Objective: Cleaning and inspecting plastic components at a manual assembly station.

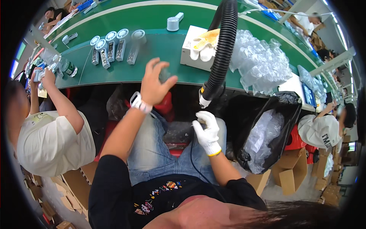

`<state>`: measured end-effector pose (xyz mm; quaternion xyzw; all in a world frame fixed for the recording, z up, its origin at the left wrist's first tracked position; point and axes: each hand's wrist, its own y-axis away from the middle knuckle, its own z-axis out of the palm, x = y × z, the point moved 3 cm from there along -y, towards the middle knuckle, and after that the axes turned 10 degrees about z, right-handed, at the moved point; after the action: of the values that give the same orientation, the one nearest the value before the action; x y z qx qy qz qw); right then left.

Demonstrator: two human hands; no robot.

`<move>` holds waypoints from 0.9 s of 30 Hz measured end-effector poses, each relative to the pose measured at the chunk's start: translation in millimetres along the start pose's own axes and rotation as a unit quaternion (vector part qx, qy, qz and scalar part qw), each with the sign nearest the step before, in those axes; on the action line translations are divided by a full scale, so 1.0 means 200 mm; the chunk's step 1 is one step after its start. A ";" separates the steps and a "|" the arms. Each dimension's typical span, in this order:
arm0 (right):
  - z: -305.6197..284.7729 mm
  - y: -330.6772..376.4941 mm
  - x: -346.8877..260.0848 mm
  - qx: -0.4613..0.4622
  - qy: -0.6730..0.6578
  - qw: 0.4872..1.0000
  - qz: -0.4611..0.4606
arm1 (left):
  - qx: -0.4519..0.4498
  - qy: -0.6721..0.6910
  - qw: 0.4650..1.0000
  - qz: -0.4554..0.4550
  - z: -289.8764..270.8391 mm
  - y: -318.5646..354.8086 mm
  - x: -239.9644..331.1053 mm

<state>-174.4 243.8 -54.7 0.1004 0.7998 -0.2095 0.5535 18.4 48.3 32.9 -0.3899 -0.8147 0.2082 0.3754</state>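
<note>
Seated worker seen from above, near to far. In the lap, the right hand (207, 131), in a white glove with a yellow cuff, is closed around a thin dark tool whose shape cannot be made out; a black cable (193, 160) runs from it down over the jeans. Just above the glove hangs the nozzle (203, 100) of a black corrugated hose (223, 49). The bare left hand (154, 84), with a white wristwatch (139, 103), is raised at the edge of the green workbench (160, 72), fingers curled around a small clear piece (164, 74) pinched against the thumb. To the right stands a black bin bag (284, 114) holding clear plastic wrappers. On the bench lie a row of white handheld fans (110, 47), a white box (190, 47) with a dotted work glove (204, 44) on it, and a heap of clear plastic bags (259, 61). A neighbouring person in a white shirt (49, 141) sits at left
</note>
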 end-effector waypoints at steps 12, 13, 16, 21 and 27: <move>-0.07 0.01 0.10 -0.049 -0.092 0.993 0.064 | 0.061 0.240 0.957 -0.153 -0.04 -0.18 -0.01; -0.07 0.04 0.18 -0.051 -0.092 0.993 0.061 | -0.002 0.120 0.987 -0.111 0.02 -0.38 -0.18; -0.04 0.11 0.37 -0.086 -0.345 0.906 0.231 | -0.100 -0.076 0.985 -0.119 0.30 -0.84 -0.70; -0.03 0.12 0.30 -0.110 -0.353 0.885 0.284 | -0.093 -0.224 0.956 -0.164 0.46 -1.08 -0.93; 0.00 -0.10 0.15 -0.296 -0.482 0.732 0.380 | -0.007 -0.336 0.940 0.050 -0.02 -0.65 -0.52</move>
<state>-193.9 223.2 -78.6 0.1127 0.3429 0.2452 0.8998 2.3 -113.6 71.4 -0.3395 -0.8744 0.3402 0.0661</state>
